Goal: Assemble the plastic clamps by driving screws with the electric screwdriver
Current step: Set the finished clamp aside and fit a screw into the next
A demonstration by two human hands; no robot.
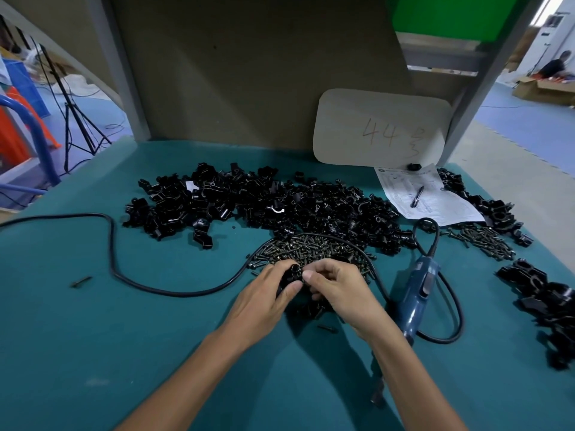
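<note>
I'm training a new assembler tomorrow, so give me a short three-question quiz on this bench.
1. True or false: the screwdriver lies unheld on the table.
2. Which number is written on the card? A 14, B 44, C 71.
3. Fill in: the left hand grips a black ___.
Key: 1 true; 2 B; 3 clamp.
</note>
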